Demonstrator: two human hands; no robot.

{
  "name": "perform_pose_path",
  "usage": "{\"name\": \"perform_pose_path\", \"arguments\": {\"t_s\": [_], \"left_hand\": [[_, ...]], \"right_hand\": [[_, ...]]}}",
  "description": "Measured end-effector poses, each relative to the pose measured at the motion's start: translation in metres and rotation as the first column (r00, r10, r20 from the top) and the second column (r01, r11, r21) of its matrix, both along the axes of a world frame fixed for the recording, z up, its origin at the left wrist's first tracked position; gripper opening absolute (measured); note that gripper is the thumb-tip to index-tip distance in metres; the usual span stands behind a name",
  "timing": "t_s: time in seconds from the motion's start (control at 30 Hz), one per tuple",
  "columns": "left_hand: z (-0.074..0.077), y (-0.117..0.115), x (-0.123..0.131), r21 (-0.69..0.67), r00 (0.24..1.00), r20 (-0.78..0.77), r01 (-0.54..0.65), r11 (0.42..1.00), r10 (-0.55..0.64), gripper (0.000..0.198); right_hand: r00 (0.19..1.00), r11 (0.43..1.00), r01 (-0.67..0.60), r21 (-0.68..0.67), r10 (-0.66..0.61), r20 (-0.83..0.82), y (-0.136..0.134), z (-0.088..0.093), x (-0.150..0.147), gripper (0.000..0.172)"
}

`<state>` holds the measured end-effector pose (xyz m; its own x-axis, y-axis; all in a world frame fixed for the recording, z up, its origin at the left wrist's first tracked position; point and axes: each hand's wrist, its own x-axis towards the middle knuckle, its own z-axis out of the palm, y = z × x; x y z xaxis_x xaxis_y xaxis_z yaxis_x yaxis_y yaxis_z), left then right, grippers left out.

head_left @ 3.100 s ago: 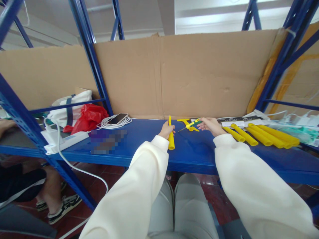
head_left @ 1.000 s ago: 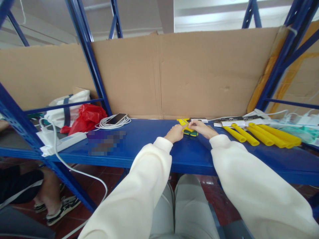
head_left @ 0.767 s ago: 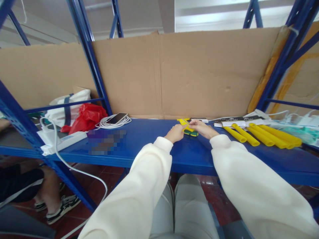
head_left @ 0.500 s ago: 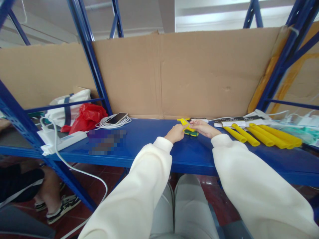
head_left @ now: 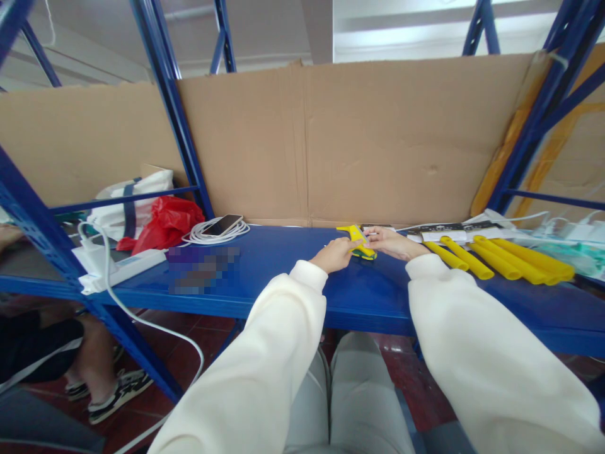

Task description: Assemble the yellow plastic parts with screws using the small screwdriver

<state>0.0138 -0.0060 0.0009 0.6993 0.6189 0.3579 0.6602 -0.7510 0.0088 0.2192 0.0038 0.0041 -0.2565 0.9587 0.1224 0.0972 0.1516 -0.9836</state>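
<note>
Near the back of the blue table, my left hand (head_left: 333, 254) is closed round a yellow T-shaped plastic tool (head_left: 352, 231). It has a wide flat head and a green and dark lower part (head_left: 363, 255) close to the tabletop. Right beside it, my right hand (head_left: 392, 244) has its fingertips pinched together against the tool's right side. What sits between those fingertips is too small to make out. The fingers cover part of the tool's middle.
Several yellow tubes (head_left: 510, 257) lie at the right, by thin white boxes (head_left: 444, 231). At the left are a phone (head_left: 224, 224) on a coiled white cable, a power strip (head_left: 137, 265) and a red bag (head_left: 167, 222). Cardboard (head_left: 378, 139) walls the back. Another person's legs (head_left: 89, 347) show lower left.
My right hand has shifted slightly right, showing more of the yellow tool. The tool has turned a little, and its head and green part show more plainly. My left hand keeps hold of it.
</note>
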Motion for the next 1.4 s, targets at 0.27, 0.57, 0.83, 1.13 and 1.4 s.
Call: {"name": "perform_pose_path", "arguments": {"t_s": [0.27, 0.57, 0.83, 1.13, 1.4], "left_hand": [[0.002, -0.003, 0.000, 0.002, 0.992, 0.036, -0.120, 0.993, 0.120, 0.053], [0.006, -0.013, -0.001, 0.028, 0.980, -0.017, -0.199, 0.980, 0.199, 0.054], [0.003, -0.020, 0.000, 0.047, 0.969, -0.154, -0.188, 0.981, 0.193, 0.070], [0.001, -0.012, 0.000, -0.044, 0.986, 0.054, -0.155, 0.987, 0.157, 0.073], [0.004, -0.006, 0.003, -0.468, 0.719, 0.662, 0.177, 0.866, 0.211, 0.078]], "right_hand": [[0.986, 0.982, 0.162, 0.098, -0.157, -0.059, 0.000, -0.005, -0.022, 0.033], [0.976, 0.988, 0.152, 0.026, -0.146, -0.160, 0.001, -0.007, -0.026, 0.028], [0.944, 0.962, 0.274, 0.012, -0.266, -0.196, 0.006, -0.007, -0.019, 0.026], [0.915, 0.905, 0.400, 0.146, -0.387, -0.113, 0.019, -0.006, 0.019, 0.012], [0.428, 0.664, 0.570, 0.484, -0.743, 0.515, 0.027, -0.019, 0.070, 0.022]]}}
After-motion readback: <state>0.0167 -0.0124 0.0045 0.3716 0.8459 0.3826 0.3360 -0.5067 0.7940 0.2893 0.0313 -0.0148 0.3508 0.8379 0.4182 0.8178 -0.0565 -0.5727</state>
